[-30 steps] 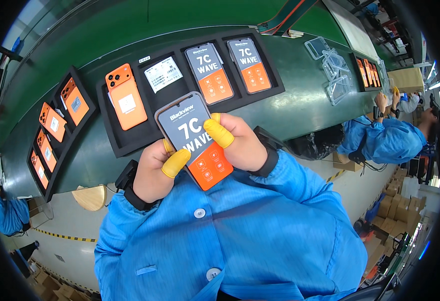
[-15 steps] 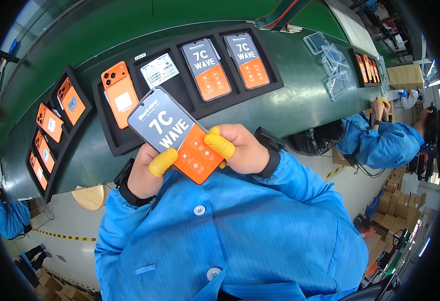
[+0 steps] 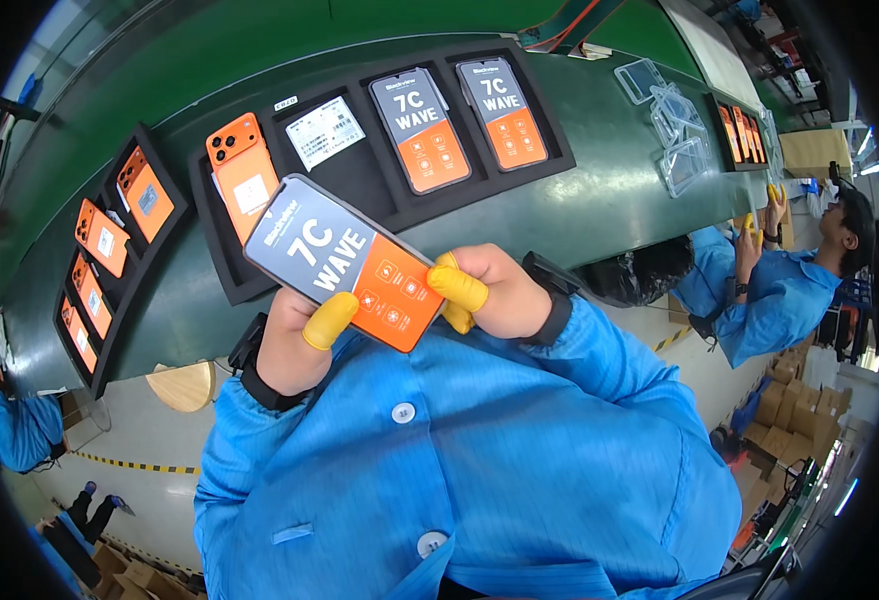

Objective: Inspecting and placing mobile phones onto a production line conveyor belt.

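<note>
A smartphone (image 3: pixel 344 262) with a grey and orange printed front is held tilted before my chest. My left hand (image 3: pixel 301 335) grips its lower left edge, thumb in a yellow finger cot on the front. On the lower right edge my right hand (image 3: pixel 484 292) has hold of it, also in yellow cots; the fingers behind are hidden. Just beyond lies a black foam tray (image 3: pixel 384 212). In it sit an orange phone (image 3: pixel 241 165) back up, a white label sheet (image 3: pixel 324 133) in a slot, and two front-up phones, one nearer the middle (image 3: pixel 421 130) and one at the right (image 3: pixel 502 112).
Another black tray (image 3: pixel 174 205) with several orange phones stands at the left on the green bench (image 3: pixel 599 190). Clear plastic cases (image 3: pixel 674 125) lie at the right, near a farther phone tray (image 3: pixel 734 132). A co-worker (image 3: pixel 779 285) in blue sits at the right.
The phone in my hands has tipped further to the left, and my right hand has shifted slightly right. The co-worker at the right has raised head and hands.
</note>
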The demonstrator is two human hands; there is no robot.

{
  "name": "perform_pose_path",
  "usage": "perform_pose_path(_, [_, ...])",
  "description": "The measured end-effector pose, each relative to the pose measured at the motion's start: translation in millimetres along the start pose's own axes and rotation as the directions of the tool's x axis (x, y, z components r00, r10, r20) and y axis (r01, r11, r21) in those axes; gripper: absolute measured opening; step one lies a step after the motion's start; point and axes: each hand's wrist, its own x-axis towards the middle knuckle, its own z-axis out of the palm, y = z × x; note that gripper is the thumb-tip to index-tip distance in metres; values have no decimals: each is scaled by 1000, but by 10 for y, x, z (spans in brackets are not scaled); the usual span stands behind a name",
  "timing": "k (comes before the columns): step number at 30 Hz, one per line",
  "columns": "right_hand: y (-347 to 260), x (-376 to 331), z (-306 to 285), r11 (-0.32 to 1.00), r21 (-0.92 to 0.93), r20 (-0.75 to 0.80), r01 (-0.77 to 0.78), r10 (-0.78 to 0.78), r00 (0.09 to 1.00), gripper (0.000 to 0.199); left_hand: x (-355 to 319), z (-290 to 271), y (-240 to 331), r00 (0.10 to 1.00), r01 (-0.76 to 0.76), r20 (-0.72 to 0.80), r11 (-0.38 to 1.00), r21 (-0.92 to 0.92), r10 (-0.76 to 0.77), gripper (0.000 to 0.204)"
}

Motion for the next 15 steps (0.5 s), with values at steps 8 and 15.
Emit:
perform_pose_path(8, [115,-38,43,985,168,-27,44,-40,999,26,17,46,-10,998,-7,-68,999,39,10,34])
perform_pose_path(15, [163,81,258,998,49,1,-38,38,999,18,41,-5,-127,999,-11,-47,998,-63,8,34])
